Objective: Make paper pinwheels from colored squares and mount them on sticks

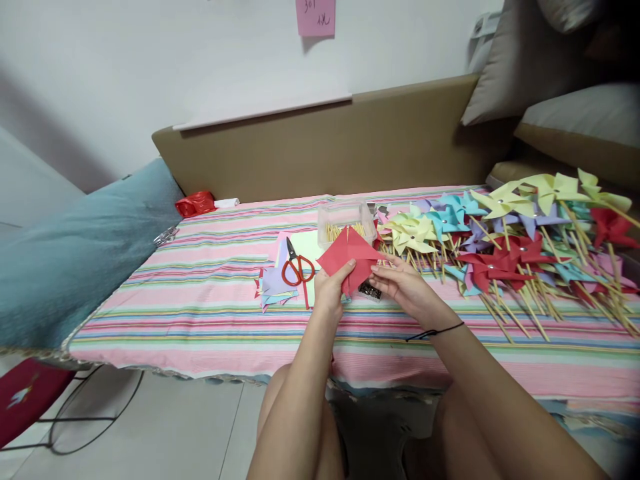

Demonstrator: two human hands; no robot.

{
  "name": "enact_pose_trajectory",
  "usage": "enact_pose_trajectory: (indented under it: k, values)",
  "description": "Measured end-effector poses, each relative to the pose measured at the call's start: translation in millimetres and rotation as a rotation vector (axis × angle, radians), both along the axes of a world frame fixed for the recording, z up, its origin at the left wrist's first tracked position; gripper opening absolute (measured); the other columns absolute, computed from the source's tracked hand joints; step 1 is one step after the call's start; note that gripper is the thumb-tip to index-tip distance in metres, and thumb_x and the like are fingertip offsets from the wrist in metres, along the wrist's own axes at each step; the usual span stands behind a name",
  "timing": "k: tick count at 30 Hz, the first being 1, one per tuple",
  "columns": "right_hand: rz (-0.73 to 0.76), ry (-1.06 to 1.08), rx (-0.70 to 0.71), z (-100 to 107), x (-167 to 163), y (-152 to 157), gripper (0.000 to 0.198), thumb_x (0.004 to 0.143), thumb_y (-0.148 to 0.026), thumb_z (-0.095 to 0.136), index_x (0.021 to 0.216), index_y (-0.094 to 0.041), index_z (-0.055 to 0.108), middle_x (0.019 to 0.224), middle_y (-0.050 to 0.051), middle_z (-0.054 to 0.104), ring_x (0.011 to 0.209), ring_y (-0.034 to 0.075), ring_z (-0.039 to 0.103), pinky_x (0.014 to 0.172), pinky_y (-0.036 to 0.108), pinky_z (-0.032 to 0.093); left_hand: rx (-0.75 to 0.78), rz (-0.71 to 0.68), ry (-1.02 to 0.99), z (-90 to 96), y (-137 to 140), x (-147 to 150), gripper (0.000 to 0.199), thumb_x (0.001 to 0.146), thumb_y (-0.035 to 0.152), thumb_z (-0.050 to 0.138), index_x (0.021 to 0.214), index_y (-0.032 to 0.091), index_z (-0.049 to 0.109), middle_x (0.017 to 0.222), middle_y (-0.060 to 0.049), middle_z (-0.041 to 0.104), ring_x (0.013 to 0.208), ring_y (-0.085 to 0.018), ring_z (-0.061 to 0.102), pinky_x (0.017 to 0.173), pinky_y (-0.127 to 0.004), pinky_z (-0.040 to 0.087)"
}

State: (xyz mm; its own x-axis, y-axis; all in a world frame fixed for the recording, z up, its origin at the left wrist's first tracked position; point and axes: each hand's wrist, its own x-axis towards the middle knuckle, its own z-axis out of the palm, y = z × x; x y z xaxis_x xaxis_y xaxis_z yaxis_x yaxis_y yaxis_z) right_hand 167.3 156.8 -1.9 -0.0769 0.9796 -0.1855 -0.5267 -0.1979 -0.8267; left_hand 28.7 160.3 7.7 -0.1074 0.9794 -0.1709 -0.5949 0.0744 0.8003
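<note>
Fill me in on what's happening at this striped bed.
A person holds a red paper square in both hands: the left hand grips its lower edge, and the right hand pinches its right side. Red-handled scissors lie on cut paper sheets just left. Finished pinwheels on sticks are piled to the right.

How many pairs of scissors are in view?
1: red-handled scissors lying on the paper stack, just left of the left hand. Others might be hidden under the pinwheel pile.

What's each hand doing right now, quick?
Left hand: closed on the red paper.
Right hand: fingers pinching the red paper's right edge.
</note>
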Motion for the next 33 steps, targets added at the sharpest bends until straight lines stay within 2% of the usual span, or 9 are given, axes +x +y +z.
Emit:
enact_pose_trajectory:
  k: [5,11,15,18,23,26,29,31,33]
  values:
    - [0.037,0.009,0.017,-4,0,3,0.04,0.063,-0.017,0.078,0.098,-0.024,0.06,0.085,-0.001,0.07,0.073,0.015,0.068,0.074,0.031,0.058,-0.017,-0.001,0.024,-1.8,0,0,0.041,0.053,0.02,0.085,0.09,0.012,0.07,0.095,-0.009,0.074,0.091,-0.023,0.068,0.089,-0.035,0.051]
    - [0.028,0.03,-0.012,-6,0,5,0.041,0.063,-0.015,0.078,0.099,-0.023,0.06,0.088,0.0,0.071,0.074,0.013,0.068,0.07,0.025,0.058,-0.037,-0.036,0.035,0.0,-2,1,0.039,0.055,0.02,0.084,0.09,0.011,0.07,0.093,-0.009,0.074,0.088,-0.022,0.069,0.087,-0.034,0.051]
    - [0.069,0.028,-0.024,-5,1,4,0.04,0.065,-0.016,0.078,0.1,-0.022,0.06,0.089,0.002,0.071,0.073,0.013,0.068,0.071,0.026,0.057,-0.013,-0.024,0.044,0.8,-1,1,0.041,0.055,0.02,0.084,0.092,0.011,0.07,0.097,-0.01,0.073,0.091,-0.023,0.068,0.088,-0.035,0.05]
    - [0.009,0.016,-0.046,-2,2,3,0.042,0.063,-0.014,0.078,0.099,-0.022,0.059,0.083,0.0,0.071,0.071,0.014,0.068,0.071,0.027,0.057,-0.029,-0.015,0.039,1.2,0,0,0.04,0.056,0.021,0.083,0.092,0.011,0.07,0.098,-0.011,0.073,0.091,-0.024,0.068,0.086,-0.035,0.051]
    - [-0.106,-0.061,-0.049,3,4,2,0.041,0.06,-0.014,0.078,0.093,-0.023,0.056,0.073,-0.002,0.07,0.063,0.013,0.067,0.066,0.027,0.058,-0.089,0.044,0.007,1.0,0,-2,0.038,0.057,0.018,0.082,0.093,0.013,0.069,0.097,-0.009,0.073,0.086,-0.021,0.069,0.074,-0.028,0.055]
    - [-0.08,-0.094,-0.032,4,6,1,0.027,0.061,-0.019,0.078,0.078,-0.021,0.057,0.079,0.001,0.072,0.067,0.013,0.068,0.067,0.025,0.057,-0.109,0.148,-0.033,1.8,1,-3,0.037,0.057,0.014,0.081,0.092,0.014,0.068,0.096,-0.008,0.073,0.082,-0.018,0.069,0.069,-0.025,0.055]
    - [-0.016,-0.149,0.06,4,7,-1,0.02,0.061,-0.024,0.078,0.068,-0.019,0.06,0.096,0.003,0.073,0.078,0.013,0.069,0.074,0.025,0.055,-0.139,0.229,-0.07,5.1,3,-5,0.031,0.061,0.01,0.078,0.09,0.014,0.068,0.094,-0.007,0.073,0.076,-0.016,0.068,0.065,-0.023,0.055]
    - [0.057,-0.195,0.13,3,4,-2,0.018,0.061,-0.027,0.078,0.072,-0.02,0.066,0.108,0.005,0.07,0.088,0.016,0.069,0.079,0.028,0.054,-0.152,0.253,-0.089,8.0,4,-6,0.025,0.065,0.007,0.074,0.088,0.014,0.067,0.091,-0.006,0.073,0.073,-0.014,0.067,0.063,-0.022,0.055]
    - [0.127,-0.248,0.171,3,0,-3,0.021,0.061,-0.028,0.078,0.08,-0.02,0.072,0.109,0.006,0.07,0.093,0.019,0.068,0.081,0.031,0.053,-0.167,0.255,-0.106,10.3,4,-7,0.02,0.069,0.007,0.07,0.087,0.014,0.067,0.09,-0.006,0.072,0.071,-0.013,0.067,0.062,-0.022,0.055]
